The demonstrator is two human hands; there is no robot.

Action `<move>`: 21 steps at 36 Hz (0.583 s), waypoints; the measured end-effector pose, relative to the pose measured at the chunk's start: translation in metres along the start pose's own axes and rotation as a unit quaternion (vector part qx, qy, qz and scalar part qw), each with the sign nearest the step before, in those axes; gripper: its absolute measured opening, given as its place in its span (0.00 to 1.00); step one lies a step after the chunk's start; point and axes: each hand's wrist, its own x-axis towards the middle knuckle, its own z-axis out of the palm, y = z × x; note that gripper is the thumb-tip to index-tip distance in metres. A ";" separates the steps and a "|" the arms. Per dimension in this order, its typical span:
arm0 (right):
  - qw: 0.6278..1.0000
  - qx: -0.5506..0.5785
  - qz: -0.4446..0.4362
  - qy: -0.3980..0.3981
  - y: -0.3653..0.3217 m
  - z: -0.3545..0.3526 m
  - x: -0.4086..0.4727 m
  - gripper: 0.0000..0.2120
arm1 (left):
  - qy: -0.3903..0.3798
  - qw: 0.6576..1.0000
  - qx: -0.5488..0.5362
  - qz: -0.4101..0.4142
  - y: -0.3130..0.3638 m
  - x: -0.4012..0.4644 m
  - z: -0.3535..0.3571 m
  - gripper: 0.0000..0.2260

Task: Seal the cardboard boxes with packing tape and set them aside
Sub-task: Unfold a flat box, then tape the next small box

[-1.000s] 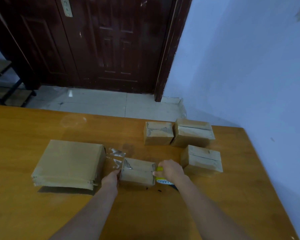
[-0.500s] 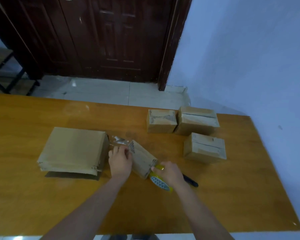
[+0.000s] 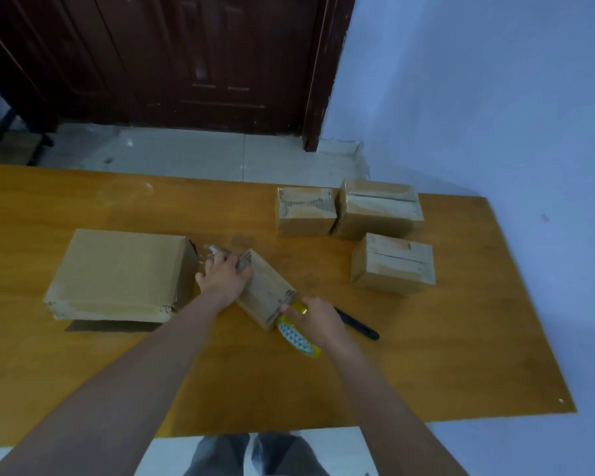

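Fingers (image 3: 291, 309) gripping tape roll (image 3: 298, 340), against small box (image 3: 263, 290)

No legible text, label, brand, number or sign appears on any surface; the tape roll (image 3: 298, 340) under the right hand (image 3: 318, 321) bears only a triangle pattern, no lettering.

Three small boxes (image 3: 375, 231) crowd the table's (image 3: 461, 355) far right corner; a large box (image 3: 121, 273) blocks the left. Bare wood runs along the near edge, save a knife (image 3: 358, 326).
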 end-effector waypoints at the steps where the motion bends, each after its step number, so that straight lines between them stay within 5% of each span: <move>1: 1.000 0.013 -0.006 -0.015 0.000 -0.001 -0.004 0.27 | -0.006 1.000 -0.011 -0.006 0.001 0.000 0.000 0.23; 6: 0.960 0.247 0.044 -0.126 0.021 -0.004 -0.017 0.23 | -0.005 1.000 -0.022 0.008 0.000 0.007 -0.001 0.20; 10: 0.936 0.312 -0.009 -0.162 0.032 0.004 -0.023 0.09 | 0.035 0.998 -0.041 0.011 0.004 0.011 -0.004 0.19; 13: 0.932 0.332 -0.026 -0.146 0.032 0.016 -0.027 0.11 | 0.090 0.995 -0.033 0.019 0.010 0.005 0.001 0.20; 16: 0.946 0.309 -0.019 -0.091 0.032 0.025 -0.027 0.17 | 0.166 0.985 0.001 0.049 0.012 -0.001 0.013 0.14; 21: 0.994 0.107 0.018 -0.024 0.040 0.045 -0.025 0.23 | 0.239 0.959 0.039 0.146 0.011 -0.005 0.024 0.05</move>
